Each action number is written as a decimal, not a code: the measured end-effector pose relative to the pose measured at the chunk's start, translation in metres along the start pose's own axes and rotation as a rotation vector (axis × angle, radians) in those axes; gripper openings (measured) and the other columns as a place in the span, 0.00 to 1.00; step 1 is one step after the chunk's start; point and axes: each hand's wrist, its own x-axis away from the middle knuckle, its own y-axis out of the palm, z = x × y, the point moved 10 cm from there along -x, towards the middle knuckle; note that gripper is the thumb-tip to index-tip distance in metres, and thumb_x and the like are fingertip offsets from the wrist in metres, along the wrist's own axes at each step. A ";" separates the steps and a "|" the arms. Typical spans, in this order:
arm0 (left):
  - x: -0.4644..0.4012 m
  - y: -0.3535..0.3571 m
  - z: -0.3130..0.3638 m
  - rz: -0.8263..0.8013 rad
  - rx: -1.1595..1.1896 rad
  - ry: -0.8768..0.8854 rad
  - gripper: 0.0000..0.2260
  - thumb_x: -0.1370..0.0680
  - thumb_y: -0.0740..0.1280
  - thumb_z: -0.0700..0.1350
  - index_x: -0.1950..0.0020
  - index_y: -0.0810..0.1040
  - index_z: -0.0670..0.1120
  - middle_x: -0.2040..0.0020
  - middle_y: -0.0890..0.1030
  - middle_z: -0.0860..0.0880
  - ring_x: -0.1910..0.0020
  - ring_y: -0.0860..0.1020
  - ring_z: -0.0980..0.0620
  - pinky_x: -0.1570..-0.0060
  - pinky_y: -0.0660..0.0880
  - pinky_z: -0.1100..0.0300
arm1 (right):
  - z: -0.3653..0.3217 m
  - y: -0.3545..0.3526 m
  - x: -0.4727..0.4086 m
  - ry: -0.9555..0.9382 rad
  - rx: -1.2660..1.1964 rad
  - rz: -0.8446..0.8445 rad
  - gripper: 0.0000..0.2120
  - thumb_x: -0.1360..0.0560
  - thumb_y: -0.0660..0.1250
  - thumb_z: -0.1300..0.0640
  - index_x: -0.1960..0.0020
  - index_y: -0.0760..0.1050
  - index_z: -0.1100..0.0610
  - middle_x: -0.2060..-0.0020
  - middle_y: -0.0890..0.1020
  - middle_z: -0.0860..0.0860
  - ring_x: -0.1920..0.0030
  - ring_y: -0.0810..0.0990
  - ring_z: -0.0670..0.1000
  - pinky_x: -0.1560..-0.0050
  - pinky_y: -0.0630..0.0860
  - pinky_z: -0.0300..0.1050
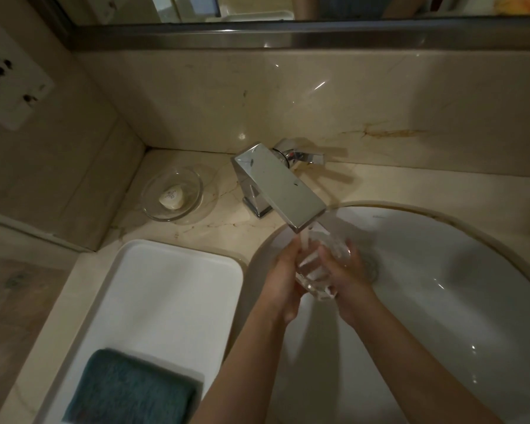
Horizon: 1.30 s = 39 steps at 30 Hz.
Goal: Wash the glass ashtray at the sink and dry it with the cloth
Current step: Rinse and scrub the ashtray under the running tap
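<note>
**Ashtray held under the running tap**

The glass ashtray (317, 270) is over the sink (441, 286), just below the spout of the tap (280, 186), and a stream of water (304, 241) from the spout lands on it. It is tilted up on edge between the two hands, clear of the bowl of the sink.

The left hand (283, 281) is on the side of the ashtray away from the tap handle, fingers curled round its edge and holding it. The right hand (348, 281) is on the other side, with its fingers wrapped over the glass and the thumb lying across the near face; it grips the ashtray too. Both forearms reach in from the near edge of the sink.

Left of the tap, on the stone counter (380, 185), a clear glass dish (172, 194) holds a small white bar of soap (172, 196). Nearer than the dish and left of the sink sits a white tray (166, 286), touching the sink's rim at its corner. A folded teal cloth (132, 390) lies in the near end of the tray, well apart from the tap. Behind the tap rises the stone wall, with a mirror frame (288, 33) above it.
</note>
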 end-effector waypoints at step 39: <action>0.006 0.002 0.034 -0.071 -0.038 0.245 0.16 0.19 0.57 0.46 0.38 0.73 0.38 0.39 0.78 0.40 0.40 0.78 0.44 0.44 0.76 0.53 | -0.064 0.019 0.016 -0.161 0.229 -0.246 0.06 0.29 0.69 0.62 0.61 0.77 0.52 0.73 0.83 0.44 0.72 0.80 0.40 0.75 0.72 0.33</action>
